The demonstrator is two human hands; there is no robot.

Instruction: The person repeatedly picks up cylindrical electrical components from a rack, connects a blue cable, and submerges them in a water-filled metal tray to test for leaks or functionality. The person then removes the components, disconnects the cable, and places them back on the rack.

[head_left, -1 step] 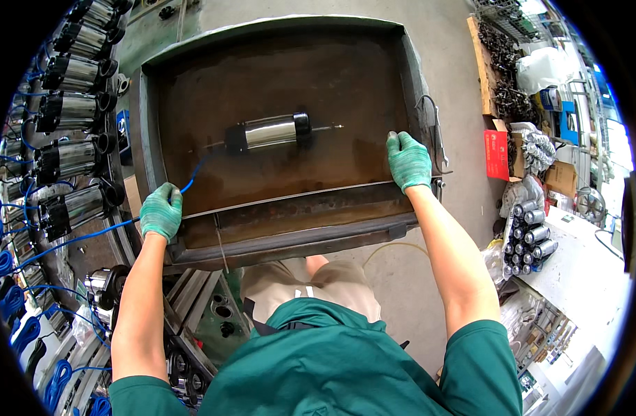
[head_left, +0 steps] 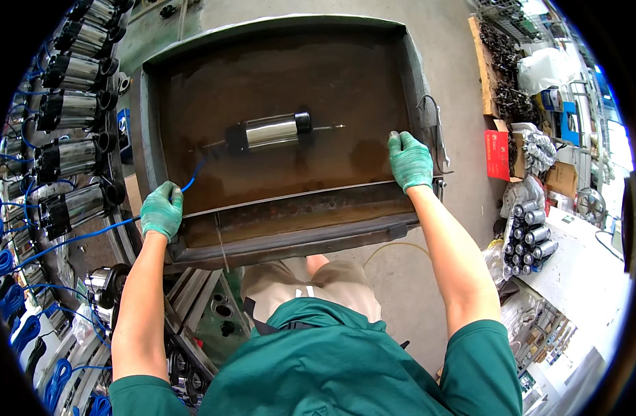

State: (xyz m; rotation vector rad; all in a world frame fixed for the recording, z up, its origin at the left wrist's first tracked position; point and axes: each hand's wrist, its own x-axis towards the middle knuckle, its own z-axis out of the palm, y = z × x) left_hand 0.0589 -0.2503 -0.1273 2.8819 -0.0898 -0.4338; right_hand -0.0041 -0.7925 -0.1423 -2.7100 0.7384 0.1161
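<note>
A shiny steel motor cylinder (head_left: 271, 131) with black ends lies in brown liquid in a large metal tank (head_left: 147, 132); a thin shaft sticks out to its right. From its left end a blue cable (head_left: 192, 182) runs up to my left hand (head_left: 162, 211), in a green glove, whose fingers are closed around it at the tank's left side. Beyond that hand the cable goes on to the left. My right hand (head_left: 410, 161), also green-gloved, is curled closed at the tank's right side, above the end of the thin divider (head_left: 290, 197). What its fingers hold, if anything, is hidden.
Several similar steel motors (head_left: 68, 111) stand in a row on the left, with coiled blue cables (head_left: 12, 299) below. A wrench (head_left: 440, 135) hangs at the tank's right wall. On the right are a red box (head_left: 497, 154), stacked metal cylinders (head_left: 533, 236) and a white table (head_left: 581, 270).
</note>
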